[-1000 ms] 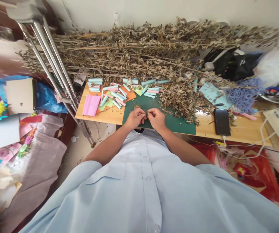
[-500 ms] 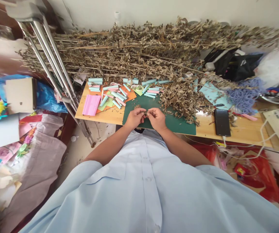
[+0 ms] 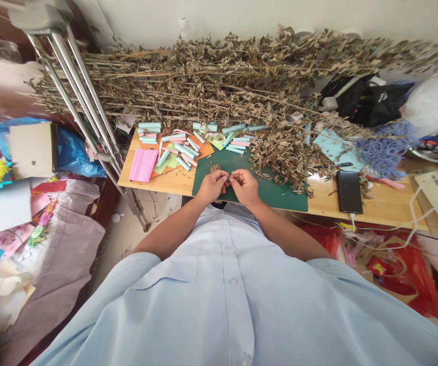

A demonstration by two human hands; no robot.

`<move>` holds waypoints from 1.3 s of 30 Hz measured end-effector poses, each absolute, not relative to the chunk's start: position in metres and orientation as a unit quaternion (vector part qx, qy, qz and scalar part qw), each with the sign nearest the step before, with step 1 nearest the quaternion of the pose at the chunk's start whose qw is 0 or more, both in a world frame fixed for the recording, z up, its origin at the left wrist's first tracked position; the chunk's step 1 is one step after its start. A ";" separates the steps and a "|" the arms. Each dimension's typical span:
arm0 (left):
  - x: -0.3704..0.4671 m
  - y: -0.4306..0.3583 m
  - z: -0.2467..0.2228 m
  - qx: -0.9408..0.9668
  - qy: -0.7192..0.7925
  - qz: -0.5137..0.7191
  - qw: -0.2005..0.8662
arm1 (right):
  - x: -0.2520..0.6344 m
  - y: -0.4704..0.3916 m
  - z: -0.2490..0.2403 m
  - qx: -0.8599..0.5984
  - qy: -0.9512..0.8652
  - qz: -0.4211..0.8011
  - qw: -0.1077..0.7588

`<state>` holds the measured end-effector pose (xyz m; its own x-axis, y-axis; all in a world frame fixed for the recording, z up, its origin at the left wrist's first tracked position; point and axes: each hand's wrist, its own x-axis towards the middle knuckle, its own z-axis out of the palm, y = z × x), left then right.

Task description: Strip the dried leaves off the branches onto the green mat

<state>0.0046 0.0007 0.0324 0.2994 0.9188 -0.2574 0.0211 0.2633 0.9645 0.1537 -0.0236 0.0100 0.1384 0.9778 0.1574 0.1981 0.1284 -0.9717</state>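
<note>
My left hand point(image 3: 211, 186) and my right hand point(image 3: 246, 186) meet fingertip to fingertip over the front of a green cutting mat point(image 3: 291, 202). Both are closed in a pinch. Whatever sits between the fingertips is too small to name; a dark speck shows there. Just beyond my left hand lies a small heap of crumbled leaf bits point(image 3: 214, 167) on the mat. Dried leaves point(image 3: 283, 157) are piled on the mat's right side. Left of the mat, several rolled paper tubes point(image 3: 186, 151) in light blue and pink rest on orange and green paper sheets.
Long dried plant stalks point(image 3: 203, 76) span the back of the wooden table point(image 3: 321, 208). A black phone point(image 3: 349, 191) with a white cable lies at the right, near blue-violet yarn point(image 3: 386, 145). Pink paper point(image 3: 143, 164) sits at the left. Metal crutches point(image 3: 85, 91) lean against the table's left end.
My right hand has shifted very slightly toward the left, and its fingers have changed their pinch a little. My left hand stays almost still.
</note>
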 end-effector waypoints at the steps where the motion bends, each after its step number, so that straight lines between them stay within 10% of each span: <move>1: 0.005 0.000 0.033 0.502 0.476 0.352 0.630 | 0.154 -0.024 0.010 -0.542 -0.540 0.373 0.525; 39: 0.006 -0.001 0.036 0.496 0.486 0.370 0.617 | 0.153 -0.023 0.009 -0.564 -0.516 0.362 0.533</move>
